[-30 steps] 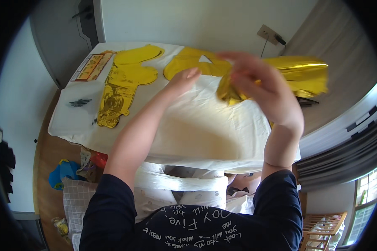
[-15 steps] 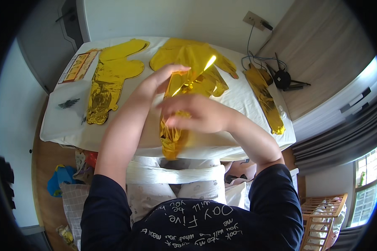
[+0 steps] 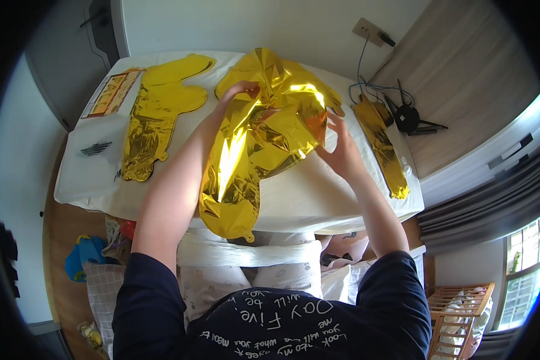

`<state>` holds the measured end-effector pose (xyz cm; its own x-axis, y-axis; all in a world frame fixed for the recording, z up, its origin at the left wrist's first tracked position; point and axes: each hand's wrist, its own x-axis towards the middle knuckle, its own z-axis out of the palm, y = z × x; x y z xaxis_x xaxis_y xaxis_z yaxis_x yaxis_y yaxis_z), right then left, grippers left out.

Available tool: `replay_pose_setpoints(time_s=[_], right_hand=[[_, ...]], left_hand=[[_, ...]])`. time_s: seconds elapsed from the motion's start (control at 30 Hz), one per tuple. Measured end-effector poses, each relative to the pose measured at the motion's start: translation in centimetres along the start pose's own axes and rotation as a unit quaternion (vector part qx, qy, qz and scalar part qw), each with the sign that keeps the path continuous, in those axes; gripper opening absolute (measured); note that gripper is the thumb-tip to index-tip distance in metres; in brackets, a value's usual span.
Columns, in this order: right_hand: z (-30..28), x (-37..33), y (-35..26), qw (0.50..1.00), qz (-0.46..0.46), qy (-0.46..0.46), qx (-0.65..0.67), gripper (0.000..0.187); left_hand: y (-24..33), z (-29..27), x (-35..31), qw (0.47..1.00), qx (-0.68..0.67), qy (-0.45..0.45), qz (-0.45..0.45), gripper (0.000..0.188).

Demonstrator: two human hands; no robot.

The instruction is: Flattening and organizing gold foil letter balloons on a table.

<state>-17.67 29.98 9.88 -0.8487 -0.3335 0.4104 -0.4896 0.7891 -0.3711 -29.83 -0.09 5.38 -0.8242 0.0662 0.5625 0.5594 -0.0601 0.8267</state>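
Foil balloons (image 3: 276, 147): four; hands (image 3: 342, 151): two, touching one.

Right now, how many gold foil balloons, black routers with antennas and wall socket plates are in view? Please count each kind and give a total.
Gold foil balloons: 4 (one in the middle, one partly hidden behind it, one left, one right)
Black router with antennas: 1
Wall socket plate: 1
Total: 6

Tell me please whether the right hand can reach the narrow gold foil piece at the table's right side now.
Probably yes: the narrow gold foil piece lies just right of the right hand, with only white cloth visible between them. It might first need to release the large gold foil.
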Motion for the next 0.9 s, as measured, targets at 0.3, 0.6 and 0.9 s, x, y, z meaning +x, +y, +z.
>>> replay_pose_setpoints(time_s=[0.3,0.6,0.9], right_hand=[[-6.7,0.6,-1.4,0.926,-0.092,0.256,-0.262,0.017],[-4.8,-7.9,-1.8,0.942,0.020,0.098,-0.320,0.009],[-3.8,-10.8,-2.6,0.960,0.155,-0.068,-0.224,0.041]], left_hand=[[5.4,2.2,-0.5,0.840,-0.437,-0.119,-0.299,0.046],[2.0,2.6,0.8,0.858,-0.286,0.020,-0.426,0.080],[3.5,3.6,-0.6,0.845,0.482,-0.231,-0.015,0.075]])
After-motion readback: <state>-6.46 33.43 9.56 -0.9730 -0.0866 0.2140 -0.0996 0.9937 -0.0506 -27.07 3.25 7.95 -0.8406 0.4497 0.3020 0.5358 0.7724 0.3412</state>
